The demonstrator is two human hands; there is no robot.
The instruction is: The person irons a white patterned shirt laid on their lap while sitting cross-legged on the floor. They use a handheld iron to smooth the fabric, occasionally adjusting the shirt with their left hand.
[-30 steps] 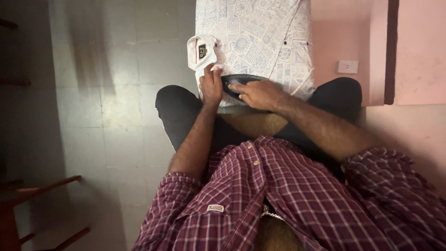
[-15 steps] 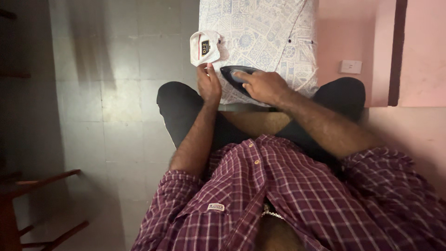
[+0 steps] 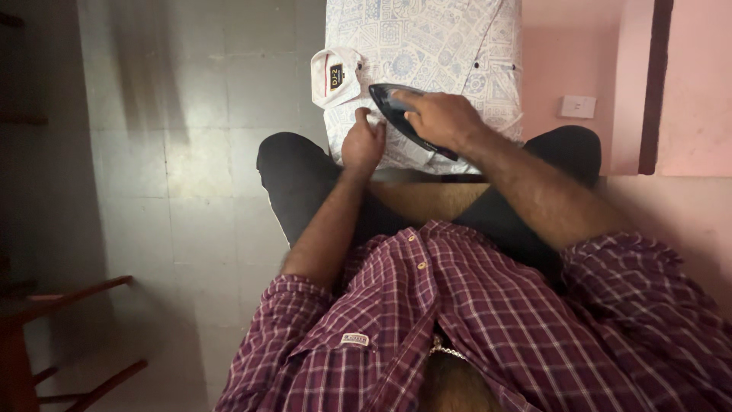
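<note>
A white shirt with a blue pattern (image 3: 442, 46) lies spread in front of my knees, its collar (image 3: 334, 75) folded out to the left. My right hand (image 3: 442, 118) grips a dark clothes iron (image 3: 396, 107) that rests on the shirt, its tip pointing toward the collar. My left hand (image 3: 363, 143) presses on the shirt's near edge just left of the iron, fingers curled on the cloth.
Grey tiled floor (image 3: 198, 152) spreads to the left. A red wooden chair frame (image 3: 46, 320) stands at the lower left. A pink wall with a white socket plate (image 3: 577, 107) is on the right. My dark trousers (image 3: 297, 183) and checked maroon shirt (image 3: 473, 320) fill the foreground.
My right hand has pushed the iron up the shirt toward the collar and turned it. My left hand has shifted slightly right and closer along the shirt's edge.
</note>
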